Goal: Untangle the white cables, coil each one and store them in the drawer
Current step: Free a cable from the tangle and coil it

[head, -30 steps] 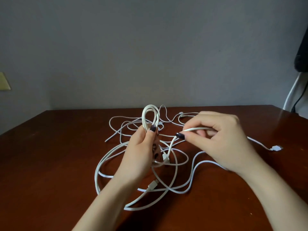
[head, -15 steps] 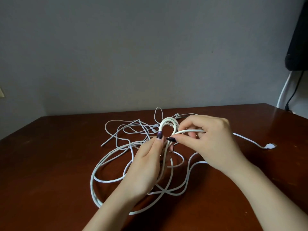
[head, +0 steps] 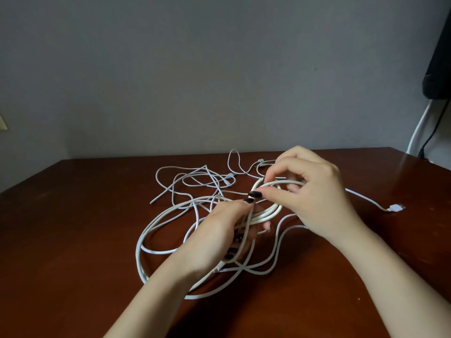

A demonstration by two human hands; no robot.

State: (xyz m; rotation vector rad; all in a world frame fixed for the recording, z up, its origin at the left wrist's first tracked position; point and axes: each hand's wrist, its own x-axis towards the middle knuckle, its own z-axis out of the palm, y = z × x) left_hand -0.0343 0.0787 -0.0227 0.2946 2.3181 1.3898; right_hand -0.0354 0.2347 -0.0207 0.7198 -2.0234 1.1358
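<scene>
Gripping one white coil [head: 271, 212] together, the left hand [head: 219, 232] and right hand [head: 314, 191] hover over perhaps three tangled cables [head: 195, 177].

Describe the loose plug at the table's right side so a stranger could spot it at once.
Start at the dark brown table and look toward its right edge, past the right hand. A single white strand runs out there from the tangle and ends in a small white plug. It lies by itself on bare wood, clear of the tangle.
</scene>
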